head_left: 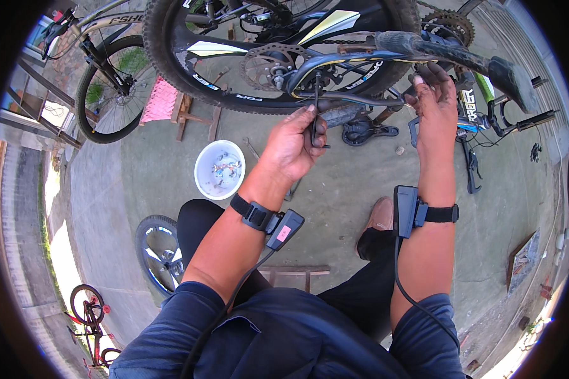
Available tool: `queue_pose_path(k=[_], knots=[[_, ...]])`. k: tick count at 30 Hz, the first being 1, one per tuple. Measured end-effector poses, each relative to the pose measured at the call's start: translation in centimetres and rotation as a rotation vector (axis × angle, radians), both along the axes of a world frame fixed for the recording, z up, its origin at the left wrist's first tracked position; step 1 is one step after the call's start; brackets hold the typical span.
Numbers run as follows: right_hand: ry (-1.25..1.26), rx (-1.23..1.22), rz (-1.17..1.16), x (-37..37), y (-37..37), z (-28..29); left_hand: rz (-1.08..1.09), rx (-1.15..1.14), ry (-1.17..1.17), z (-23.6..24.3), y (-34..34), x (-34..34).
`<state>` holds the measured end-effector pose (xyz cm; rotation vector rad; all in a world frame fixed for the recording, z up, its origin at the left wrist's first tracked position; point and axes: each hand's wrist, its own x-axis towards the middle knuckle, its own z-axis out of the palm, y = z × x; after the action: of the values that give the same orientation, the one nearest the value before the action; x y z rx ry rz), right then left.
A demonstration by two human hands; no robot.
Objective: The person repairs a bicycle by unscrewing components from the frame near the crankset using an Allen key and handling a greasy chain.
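In front of me lies a bicycle wheel (221, 66) with a black tyre, white-marked spokes and a perforated disc brake rotor (270, 68), fixed in a dark bicycle frame (360, 63). My left hand (291, 142) is closed round a dark hex key (317, 104), whose long arm reaches up to the frame beside the rotor. Its bent end shows below my fingers. My right hand (433, 101) has its fingers curled against the frame tubes, right of the wheel; the fingertips are partly hidden. Just left of that hand is a black saddle (367, 131).
A white bucket (198, 172) with small parts inside stands on the concrete floor. Left are another bicycle (110, 88), a pink-covered wooden stool (160, 101), a loose wheel (158, 249) and a red bicycle (93, 322). Handlebars (509, 123) stick out at right; a brake lever (471, 167) hangs below.
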<state>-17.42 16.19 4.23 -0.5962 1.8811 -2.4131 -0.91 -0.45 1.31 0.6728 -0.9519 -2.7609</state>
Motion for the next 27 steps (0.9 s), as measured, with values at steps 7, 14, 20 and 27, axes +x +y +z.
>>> queue_pose_path(k=[7, 14, 20, 27], knots=[[-0.255, -0.412, 0.189, 0.2, -0.5, 0.5, -0.029, -0.054, -0.020, -0.5, 0.3, -0.3], [-0.430, -0.585, 0.234, -1.4, -0.9, -1.2, -0.039, -0.030, -0.018, -0.7, 0.3, -0.6], [-0.632, -0.691, 0.227, -2.1, -2.3, -2.0, -0.034, 0.088, 0.006, -0.4, 0.0, -0.4], [-0.669, -0.791, 0.376, -3.2, -4.7, -2.3, -0.008, 0.173, -0.021, 0.7, 0.3, -0.5]])
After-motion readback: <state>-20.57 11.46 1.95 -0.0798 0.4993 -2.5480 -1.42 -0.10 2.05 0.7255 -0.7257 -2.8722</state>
